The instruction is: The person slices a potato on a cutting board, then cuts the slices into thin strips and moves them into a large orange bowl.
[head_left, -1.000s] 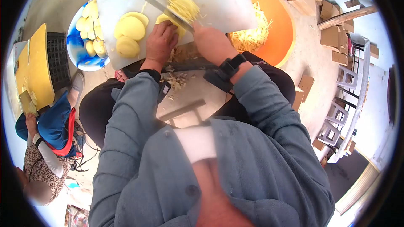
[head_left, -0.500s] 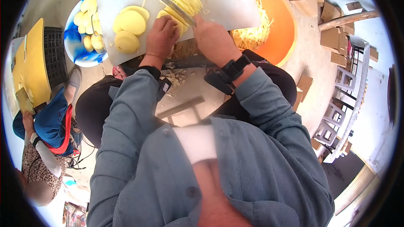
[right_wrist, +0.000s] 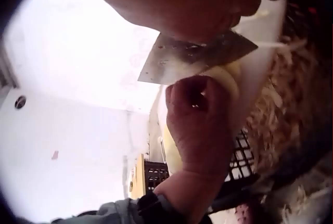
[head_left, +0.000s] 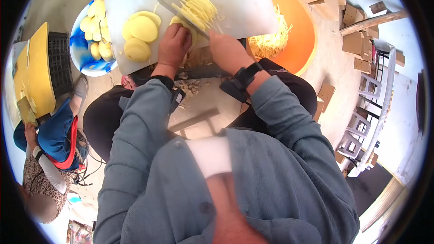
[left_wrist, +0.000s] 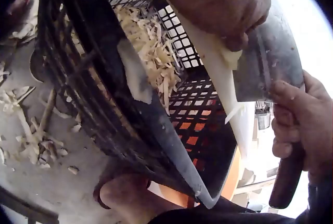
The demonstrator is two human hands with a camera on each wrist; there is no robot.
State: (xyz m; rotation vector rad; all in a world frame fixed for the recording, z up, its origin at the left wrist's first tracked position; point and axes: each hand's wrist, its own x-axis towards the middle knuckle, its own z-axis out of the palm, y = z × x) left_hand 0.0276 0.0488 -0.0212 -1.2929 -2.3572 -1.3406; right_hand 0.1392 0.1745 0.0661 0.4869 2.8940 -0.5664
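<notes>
My right hand [head_left: 228, 50] grips the dark handle [left_wrist: 287, 177] of a cleaver [head_left: 181, 14] with a broad metal blade. In the head view the blade slants across a white cutting board [head_left: 246, 2]. Left of the blade, my left hand [head_left: 172, 47] holds pale yellow potato slices [right_wrist: 225, 78] with curled fingers, its knuckles close to the metal; the hand partly hides them. Thin potato strips [head_left: 199, 9] lie fanned out on the blade's far side. More round potato slices [head_left: 143, 29] are piled on the board, left of my left hand.
An orange basin [head_left: 303, 27] with potato strips stands right of the board. At left is a blue-and-white bowl [head_left: 83, 58] of peeled potatoes. A black crate [left_wrist: 156, 117] with peelings sits below the board. Another person's hand [head_left: 30, 133] works by a yellow board [head_left: 34, 72].
The cleaver's tip swung away from me, then came back nearer and a little to the right. The strips beside the blade are spread more loosely. My left hand keeps its place on the slices.
</notes>
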